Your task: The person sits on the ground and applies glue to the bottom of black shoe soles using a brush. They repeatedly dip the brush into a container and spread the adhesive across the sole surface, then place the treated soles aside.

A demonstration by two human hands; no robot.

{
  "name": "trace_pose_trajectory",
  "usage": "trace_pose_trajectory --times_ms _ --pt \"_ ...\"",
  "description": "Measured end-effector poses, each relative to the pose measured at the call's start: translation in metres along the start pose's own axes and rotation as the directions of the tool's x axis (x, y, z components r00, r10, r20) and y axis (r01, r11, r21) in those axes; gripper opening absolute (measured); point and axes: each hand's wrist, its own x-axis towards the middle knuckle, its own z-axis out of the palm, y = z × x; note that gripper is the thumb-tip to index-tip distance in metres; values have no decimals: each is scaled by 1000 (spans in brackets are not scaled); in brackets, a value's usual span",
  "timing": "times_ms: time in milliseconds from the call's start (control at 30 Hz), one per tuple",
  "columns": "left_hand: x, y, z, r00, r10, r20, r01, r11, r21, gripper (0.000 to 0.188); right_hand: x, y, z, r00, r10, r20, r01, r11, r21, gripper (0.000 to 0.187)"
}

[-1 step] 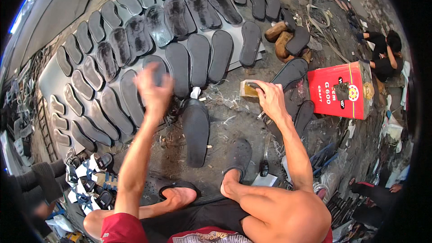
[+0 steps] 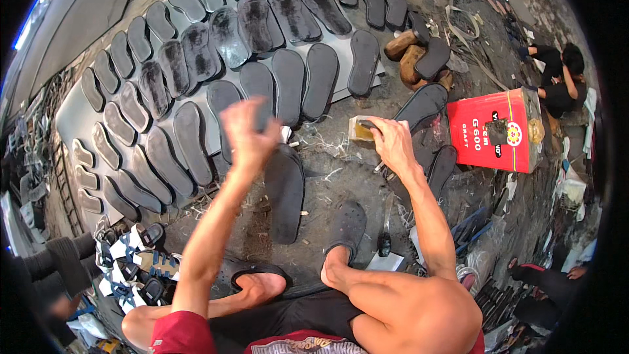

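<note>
Now, the left hand (image 2: 249,136) was all blur, up over the lower end of a black sole (image 2: 255,82), one of the rows laid across a grey sheet (image 2: 73,113); spread or pinching, its fingers were too smeared to tell! Over on the other side, sharp as you like, the right hand (image 2: 394,147) had its fingers bent down onto the right end of a small pale-sided block (image 2: 359,129) with an amber top. Between the two hands, a lone sole (image 2: 284,200) lay on the littered ground, and a red tin (image 2: 473,134) sat off to the right.
</note>
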Motion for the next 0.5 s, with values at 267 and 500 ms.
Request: trace_pose_trajectory --times_ms 267,500 --pt "-22 80 137 884 12 467 18 998 -60 82 20 -5 12 1000 9 9 -10 995 102 32" --pt "-26 69 152 876 25 481 -11 999 -32 76 -5 38 -15 900 426 86 -421 802 424 34"
